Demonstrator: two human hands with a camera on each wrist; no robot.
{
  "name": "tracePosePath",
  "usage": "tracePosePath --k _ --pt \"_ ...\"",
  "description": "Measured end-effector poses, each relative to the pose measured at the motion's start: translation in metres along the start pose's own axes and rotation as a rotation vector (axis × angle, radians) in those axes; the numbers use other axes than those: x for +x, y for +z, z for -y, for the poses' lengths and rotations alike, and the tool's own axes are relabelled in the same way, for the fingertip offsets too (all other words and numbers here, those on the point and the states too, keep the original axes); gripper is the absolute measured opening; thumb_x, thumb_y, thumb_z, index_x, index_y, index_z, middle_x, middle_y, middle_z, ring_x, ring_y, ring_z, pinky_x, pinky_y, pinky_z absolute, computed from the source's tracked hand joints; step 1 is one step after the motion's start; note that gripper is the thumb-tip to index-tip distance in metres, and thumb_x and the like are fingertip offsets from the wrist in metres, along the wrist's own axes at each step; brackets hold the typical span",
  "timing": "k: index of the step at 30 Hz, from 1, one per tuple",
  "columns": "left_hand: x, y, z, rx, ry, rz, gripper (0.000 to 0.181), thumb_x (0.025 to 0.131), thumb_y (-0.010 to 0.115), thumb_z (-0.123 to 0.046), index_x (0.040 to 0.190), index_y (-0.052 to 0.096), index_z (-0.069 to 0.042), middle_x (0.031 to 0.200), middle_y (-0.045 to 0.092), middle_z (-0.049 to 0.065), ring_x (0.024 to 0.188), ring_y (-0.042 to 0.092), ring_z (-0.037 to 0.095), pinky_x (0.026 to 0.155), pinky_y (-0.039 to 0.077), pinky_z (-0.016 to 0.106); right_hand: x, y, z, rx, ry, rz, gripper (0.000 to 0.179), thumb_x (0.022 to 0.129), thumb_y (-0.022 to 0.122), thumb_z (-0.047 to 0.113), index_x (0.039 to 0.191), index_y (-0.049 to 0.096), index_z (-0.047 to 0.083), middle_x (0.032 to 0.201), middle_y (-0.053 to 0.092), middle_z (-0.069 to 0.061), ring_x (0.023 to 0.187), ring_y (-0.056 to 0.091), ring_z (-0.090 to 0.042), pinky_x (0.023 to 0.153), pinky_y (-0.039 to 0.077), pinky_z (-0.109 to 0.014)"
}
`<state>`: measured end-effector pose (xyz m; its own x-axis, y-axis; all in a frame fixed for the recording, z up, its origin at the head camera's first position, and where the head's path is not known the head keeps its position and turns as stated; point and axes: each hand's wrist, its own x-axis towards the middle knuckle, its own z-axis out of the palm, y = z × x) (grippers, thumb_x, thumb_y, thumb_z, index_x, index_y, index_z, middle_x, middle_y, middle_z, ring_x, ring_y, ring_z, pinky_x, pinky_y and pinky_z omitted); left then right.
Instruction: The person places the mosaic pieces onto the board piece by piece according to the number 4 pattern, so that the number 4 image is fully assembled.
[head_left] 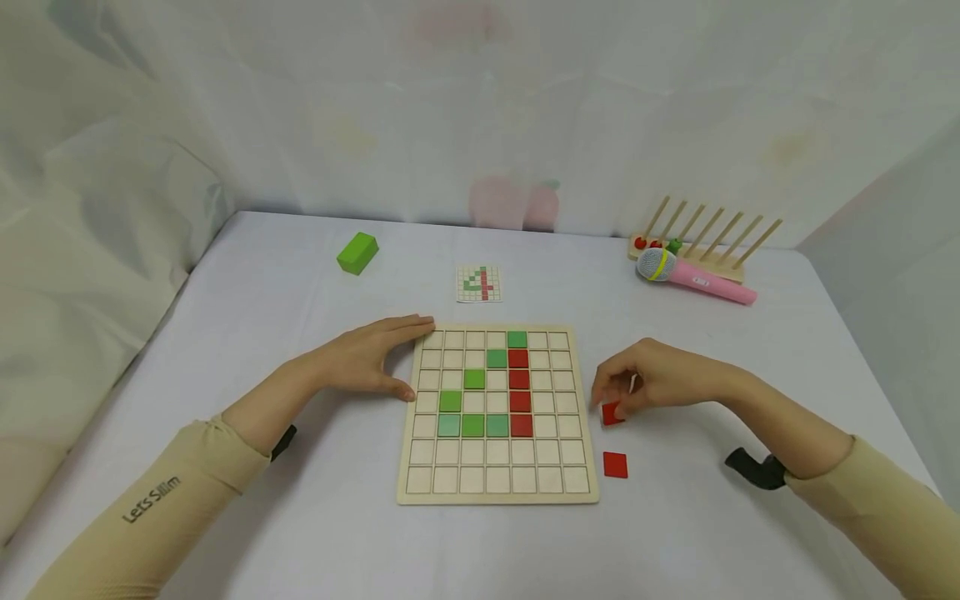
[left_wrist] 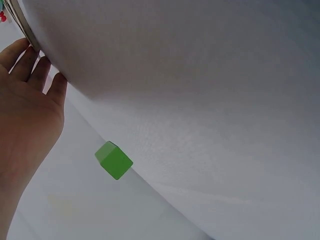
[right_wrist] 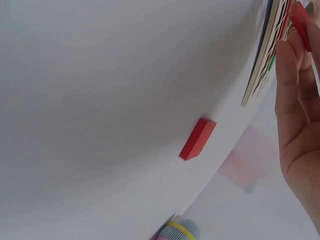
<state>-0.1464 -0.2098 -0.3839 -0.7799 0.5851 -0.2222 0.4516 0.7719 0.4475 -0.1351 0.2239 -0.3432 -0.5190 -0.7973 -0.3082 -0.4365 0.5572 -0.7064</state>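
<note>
A square wooden grid board [head_left: 498, 498] lies in the middle with several green tiles [head_left: 474, 379] and a column of red tiles [head_left: 519, 379] in its cells. My left hand [head_left: 356, 358] is spread at the board's left side, forefinger on the upper left corner and thumb at the left edge. Just off the right edge, my right hand [head_left: 660, 375] pinches a red square tile [right_wrist: 301, 25] between thumb and fingers. Another red tile [head_left: 615, 464] lies flat beside the board's lower right. A red block [right_wrist: 198, 139], hidden by the hand in the head view, stands on the table.
Behind the board lies a small pattern card [head_left: 479, 283] showing a grid with green and red squares. A green block [head_left: 357, 252] stands at the back left. At the back right, a pink toy microphone [head_left: 697, 277] lies before a wooden peg rack [head_left: 723, 265].
</note>
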Motion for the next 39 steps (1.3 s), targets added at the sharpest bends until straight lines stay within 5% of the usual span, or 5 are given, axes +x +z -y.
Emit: tracePosePath --k 26,39 --pt "0.000 0.001 0.001 -0.004 0.023 -0.013 0.106 0.071 0.083 -0.054 0.156 0.032 -0.019 0.164 0.029 0.004 0.152 0.028 0.030 0.124 0.027 0.052 0.054 0.033 0.045 0.142 -0.026 -0.077 0.017 0.088 0.070 0.008 0.102 0.075 0.018 0.096 0.073 0.004 0.083 0.064 -0.007 0.074 0.056 -0.020" --pt "-0.001 0.001 -0.001 -0.001 0.022 -0.019 0.106 0.070 0.085 -0.050 0.156 0.032 -0.018 0.164 0.029 0.005 0.152 0.028 0.031 0.124 0.027 0.054 0.062 0.051 0.055 0.195 0.024 -0.063 0.017 0.086 0.071 0.004 0.096 0.075 0.016 0.080 0.069 0.001 0.072 0.063 -0.009 0.066 0.056 -0.020"
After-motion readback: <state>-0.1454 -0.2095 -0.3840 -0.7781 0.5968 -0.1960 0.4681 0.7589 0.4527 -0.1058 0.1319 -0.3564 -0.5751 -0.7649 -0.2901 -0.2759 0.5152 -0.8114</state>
